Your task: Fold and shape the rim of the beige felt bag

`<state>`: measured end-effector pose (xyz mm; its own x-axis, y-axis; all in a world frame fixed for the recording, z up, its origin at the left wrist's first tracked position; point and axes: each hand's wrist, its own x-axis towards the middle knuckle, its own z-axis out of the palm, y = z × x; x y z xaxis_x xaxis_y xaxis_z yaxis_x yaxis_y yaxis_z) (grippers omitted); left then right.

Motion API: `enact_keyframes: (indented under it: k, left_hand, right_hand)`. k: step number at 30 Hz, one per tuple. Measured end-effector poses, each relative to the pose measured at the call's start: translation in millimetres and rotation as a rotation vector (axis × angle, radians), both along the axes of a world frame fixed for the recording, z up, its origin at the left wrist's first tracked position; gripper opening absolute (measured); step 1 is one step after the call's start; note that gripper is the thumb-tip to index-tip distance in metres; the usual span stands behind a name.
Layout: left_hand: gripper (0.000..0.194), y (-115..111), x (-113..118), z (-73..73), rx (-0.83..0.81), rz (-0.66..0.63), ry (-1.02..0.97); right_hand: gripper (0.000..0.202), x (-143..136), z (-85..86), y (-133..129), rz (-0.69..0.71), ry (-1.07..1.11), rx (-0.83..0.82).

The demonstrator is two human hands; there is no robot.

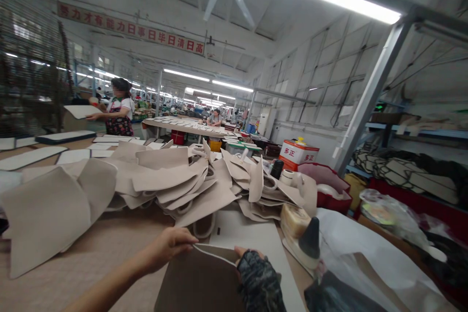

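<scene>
Nearest the camera lies a tan felt piece [199,278] on the surface [91,258] — both hands grip its top edge. Left hand [170,246], bare, pinches the edge's left end; right hand [256,273], in a dark patterned glove, clamps its right end. Beyond the piece sits a heap of beige cut pieces [171,180]; right of it, an iron [302,236].

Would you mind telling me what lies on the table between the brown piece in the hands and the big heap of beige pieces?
In the head view, a flat grey sheet lies between the brown piece and the heap, with one beige loop-shaped piece at the heap's edge.
</scene>
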<state>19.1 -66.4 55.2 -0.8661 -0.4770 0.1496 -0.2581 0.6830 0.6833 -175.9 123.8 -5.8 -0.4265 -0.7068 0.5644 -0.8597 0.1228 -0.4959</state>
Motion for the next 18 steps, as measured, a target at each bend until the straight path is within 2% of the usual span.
enact_keyframes:
  k: [3, 9, 13, 18]
  left_hand:
    - [0.025, 4.4, -1.2, 2.3, 0.061, 0.022, 0.012]
    - [0.028, 8.9, -1.5, -3.1, 0.1, 0.052, -0.002]
    - [0.023, 14.2, -1.3, -0.2, 0.004, 0.06, -0.048]
    - [0.024, 20.1, -7.5, 4.4, -0.161, -0.001, -0.183]
  right_hand:
    - [0.026, -13.5, -4.8, -10.2, 0.043, 0.105, -0.061]
    - [0.019, -27.3, -9.7, -25.1, 0.085, 0.314, -0.161]
    - [0.021, -24.2, -6.3, -24.7, 0.081, 0.41, -0.189]
    - [0.025, -18.9, -2.3, -26.8, 0.076, 0.469, -0.192]
